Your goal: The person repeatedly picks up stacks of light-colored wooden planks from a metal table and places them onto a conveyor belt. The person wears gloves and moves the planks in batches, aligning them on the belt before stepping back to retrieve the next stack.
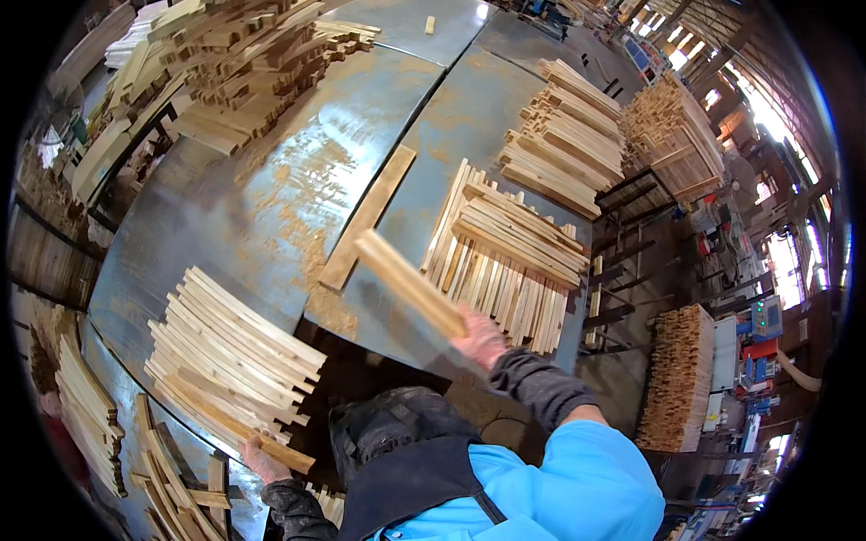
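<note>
My right hand (481, 337), in a pale pinkish glove, grips the near end of a wooden board (410, 281). The board is slightly blurred and points up and left over the metal table. My left hand (263, 459), gloved too, is closed around the near end of a wooden strip (236, 420). That strip lies along the front side of a row of light wooden strips (239, 329) on the left of the table. Beyond the held board, a flat wooden plank (368, 219) lies across the table near its seam.
The metal table (207, 212) carries scattered sawdust. To the right are a crisscrossed stack of strips (514, 243) and another pile (564, 135). A large heap of wood pieces (244, 68) stands far left. Curved offcuts (171, 478) lie lower left. A dark gap opens before me.
</note>
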The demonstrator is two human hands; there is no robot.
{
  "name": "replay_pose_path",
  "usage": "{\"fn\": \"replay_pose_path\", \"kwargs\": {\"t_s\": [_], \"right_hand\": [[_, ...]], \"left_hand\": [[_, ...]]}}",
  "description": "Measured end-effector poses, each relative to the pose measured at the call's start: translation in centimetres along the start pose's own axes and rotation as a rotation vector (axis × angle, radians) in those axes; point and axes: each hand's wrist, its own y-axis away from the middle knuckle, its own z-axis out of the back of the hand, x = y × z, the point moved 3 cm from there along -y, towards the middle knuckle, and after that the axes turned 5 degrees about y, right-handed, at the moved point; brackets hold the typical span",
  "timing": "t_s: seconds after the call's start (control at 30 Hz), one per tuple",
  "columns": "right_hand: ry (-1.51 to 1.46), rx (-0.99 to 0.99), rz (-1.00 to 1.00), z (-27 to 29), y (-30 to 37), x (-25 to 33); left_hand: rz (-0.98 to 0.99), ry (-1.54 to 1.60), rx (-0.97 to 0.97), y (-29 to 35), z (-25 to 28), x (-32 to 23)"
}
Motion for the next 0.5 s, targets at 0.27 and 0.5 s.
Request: {"fn": "replay_pose_path", "kwargs": {"t_s": [0.27,0.5], "right_hand": [[0.461,-0.109,-0.065,9.6,-5.1,-24.6],[0.359,0.026,0.026,15.6,-9.4,-25.4]], "left_hand": [[-0.028,0.144,-0.118,12.0,-1.1,5.0],[-0.086,0.228,-0.252,24.2,7.8,9.2]]}}
